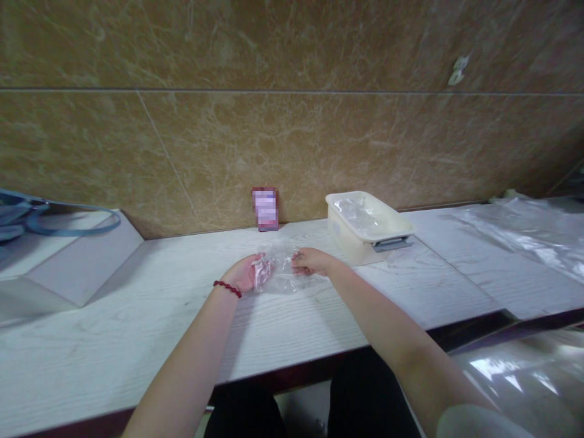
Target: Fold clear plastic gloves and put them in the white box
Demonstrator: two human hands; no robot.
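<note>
A crinkled clear plastic bag [281,271] is spread between my two hands, low over the white wood-grain table [274,340]. My left hand [245,274], with a dark red bracelet at its wrist, is closed on the bag's left side, where the plastic bunches up and looks pinkish. On the opposite side my right hand [312,261] grips the bag with its fingers curled. Whether anything lies inside the bag I cannot make out through the glare.
A cream plastic bin [360,243] holding clear plastic stands right of my hands. Against the tiled wall leans a small blurred phone-like rectangle [267,210]. A white box [82,261] with blue items is at left; clear plastic sheets [529,228] lie at right.
</note>
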